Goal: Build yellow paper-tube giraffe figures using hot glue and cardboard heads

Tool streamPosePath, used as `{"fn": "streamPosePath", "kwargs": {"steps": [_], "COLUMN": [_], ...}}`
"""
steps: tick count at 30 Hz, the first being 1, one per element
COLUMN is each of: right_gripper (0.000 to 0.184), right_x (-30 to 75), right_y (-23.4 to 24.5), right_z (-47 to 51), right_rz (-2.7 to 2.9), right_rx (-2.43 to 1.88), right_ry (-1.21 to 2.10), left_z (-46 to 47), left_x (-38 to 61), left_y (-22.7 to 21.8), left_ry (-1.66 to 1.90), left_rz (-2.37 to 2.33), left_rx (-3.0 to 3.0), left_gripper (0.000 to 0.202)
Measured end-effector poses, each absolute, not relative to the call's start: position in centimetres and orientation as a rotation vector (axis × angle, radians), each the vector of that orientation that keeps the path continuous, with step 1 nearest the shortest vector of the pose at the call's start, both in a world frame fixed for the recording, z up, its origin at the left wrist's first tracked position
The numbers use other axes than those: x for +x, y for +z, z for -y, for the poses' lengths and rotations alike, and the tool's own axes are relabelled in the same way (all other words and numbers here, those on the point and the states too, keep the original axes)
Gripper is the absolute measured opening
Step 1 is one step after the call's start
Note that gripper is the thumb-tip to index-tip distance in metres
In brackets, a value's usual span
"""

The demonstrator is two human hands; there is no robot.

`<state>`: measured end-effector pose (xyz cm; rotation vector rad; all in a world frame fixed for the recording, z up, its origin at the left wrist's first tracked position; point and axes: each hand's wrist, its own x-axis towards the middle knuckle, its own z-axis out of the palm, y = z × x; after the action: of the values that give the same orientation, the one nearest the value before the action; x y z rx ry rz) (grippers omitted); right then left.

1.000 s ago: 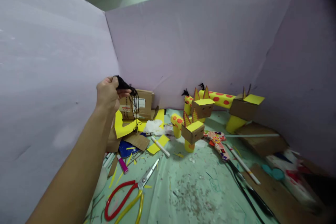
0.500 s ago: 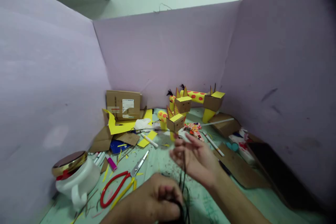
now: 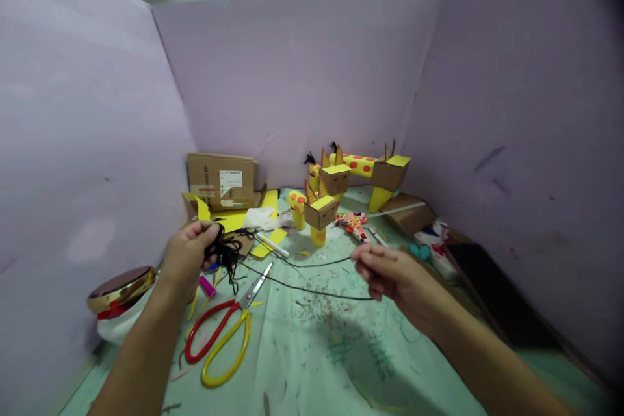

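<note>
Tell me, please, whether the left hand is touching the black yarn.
Touching: the head view shows the left hand pinching the bunched black yarn, with loops hanging out from its fingers.

On my screen I can't read any words. The white paper label (image 3: 231, 179) and red print (image 3: 206, 190) on the brown cardboard box (image 3: 202, 172) are too small. Green crossed lines (image 3: 380, 354) mark the pale green table cover (image 3: 305, 370).

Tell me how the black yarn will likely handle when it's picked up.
The black yarn is probably floppy: its strands sag between the left hand and right hand. It's likely light, given how thin those strands look. The loose, overlapping loops seem apt to tangle.
</note>
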<state>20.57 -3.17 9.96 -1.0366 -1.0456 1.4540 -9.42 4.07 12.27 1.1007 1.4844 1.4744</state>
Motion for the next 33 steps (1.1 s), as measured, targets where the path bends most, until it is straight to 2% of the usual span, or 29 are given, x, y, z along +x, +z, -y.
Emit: {"fn": "streamPosePath", "kwargs": {"steps": [4, 7, 11, 14, 17, 20, 23, 27, 30, 33], "right_gripper": [0.016, 0.019, 0.016, 0.022, 0.029, 0.026, 0.021, 0.023, 0.031, 0.046], "right_x": [19.2, 19.4, 19.5, 18.8, 17.5, 15.7, 13.5, 10.1, 7.5, 5.5], "right_y": [12.0, 13.1, 11.1, 8.7, 7.5, 7.4, 7.3, 6.0, 4.5, 3.5], "right_z": [5.2, 6.1, 4.9, 3.3, 2.0, 0.8, -0.9, -3.8, -5.5, -6.3], "right_rz": [1.542, 1.744, 1.956, 2.025, 2.150, 2.117, 1.975, 1.857, 1.886, 2.041], "right_rx": [-1.005, -1.002, -1.326, -1.497, -1.541, -1.469, -1.369, -1.229, -1.132, -1.031], "right_ry": [1.430, 1.349, 1.111, 0.946, 0.757, 0.654, 0.715, 1.000, 1.100, 1.131], "left_z": [-5.8, -7.1, -7.4, -6.6, -6.0, -5.6, -5.2, -4.8, -4.6, -4.4], "left_x": [-8.8, -9.3, -9.7, -9.9, -10.4, -11.0, -11.2, -11.0, -11.0, -10.9], "left_y": [14.5, 13.9, 11.0, 9.3, 8.7, 8.8, 9.1, 9.2, 9.2, 9.2], "left_ry": [1.721, 1.679, 1.510, 1.473, 1.520, 1.559, 1.537, 1.480, 1.465, 1.441], "left_rz": [-1.411, -1.510, -1.509, -1.364, -1.203, -1.020, -0.950, -0.852, -0.795, -0.828], "left_rx": [1.108, 1.119, 1.114, 1.089, 1.029, 0.910, 0.800, 0.753, 0.760, 0.708], "left_gripper": [0.017, 0.015, 0.017, 0.023, 0.021, 0.020, 0.022, 0.023, 0.025, 0.027]}}
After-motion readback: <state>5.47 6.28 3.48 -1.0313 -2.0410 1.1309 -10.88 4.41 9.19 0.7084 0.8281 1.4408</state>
